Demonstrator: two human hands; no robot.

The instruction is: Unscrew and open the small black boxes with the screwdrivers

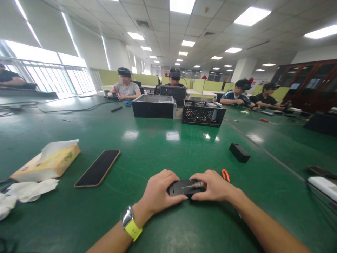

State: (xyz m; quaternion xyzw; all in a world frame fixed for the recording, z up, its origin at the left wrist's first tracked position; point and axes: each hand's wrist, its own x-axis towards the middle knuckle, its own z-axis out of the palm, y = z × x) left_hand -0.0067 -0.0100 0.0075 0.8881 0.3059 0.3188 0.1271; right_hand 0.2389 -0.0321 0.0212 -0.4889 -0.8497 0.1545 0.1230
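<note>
A small flat black device [181,188], like a plastic case, sits low over the green table in front of me. My left hand [161,189] grips its left end, thumb on the near side and fingers on the far side. My right hand [214,186] is closed around its right end in the same way. A thin metallic or wire-like piece [199,184] shows on top of the device by my right fingers; its kind I cannot make out. Just beyond my right wrist lies an orange and black handle [225,175], partly hidden by the hand.
Around me on the green table [147,151] are a phone [98,168], a tissue pack [47,161], crumpled tissues [31,190] and a black block [239,153]. Two open metal cases [154,107] stand farther back. Several people sit at the far side. A white power strip [323,188] lies right.
</note>
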